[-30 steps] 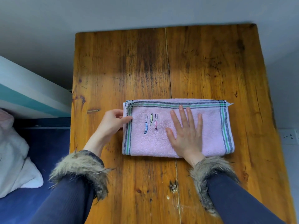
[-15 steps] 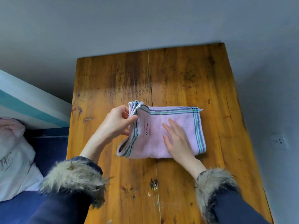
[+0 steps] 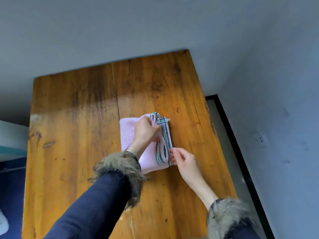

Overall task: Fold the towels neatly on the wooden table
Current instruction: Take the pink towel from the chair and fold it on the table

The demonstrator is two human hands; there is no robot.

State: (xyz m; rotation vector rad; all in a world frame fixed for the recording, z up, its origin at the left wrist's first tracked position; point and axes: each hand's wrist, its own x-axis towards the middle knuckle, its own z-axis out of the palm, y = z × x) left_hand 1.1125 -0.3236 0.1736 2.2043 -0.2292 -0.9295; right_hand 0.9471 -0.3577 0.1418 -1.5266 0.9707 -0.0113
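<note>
Towel [image 3: 131, 133] lies near the table's [image 3: 69, 118] right edge, left hand [image 3: 146, 131] gripping its striped hems, right hand [image 3: 183, 159] pinching the near corner. Hems could land askew if either hold slips.

The towel [image 3: 128, 133] is pale pink, with a border of dark blue, green and white stripes along its folded edge. The table [image 3: 72, 128] is orange-brown wood with dark stains and streaks. Both sleeves [image 3: 89, 209] are dark navy, ribbed, with grey-brown fur cuffs [image 3: 120, 166]. The wall [image 3: 120, 28] is grey-blue, with a white socket [image 3: 261, 139] and a black strip [image 3: 236, 145] along its base.
</note>
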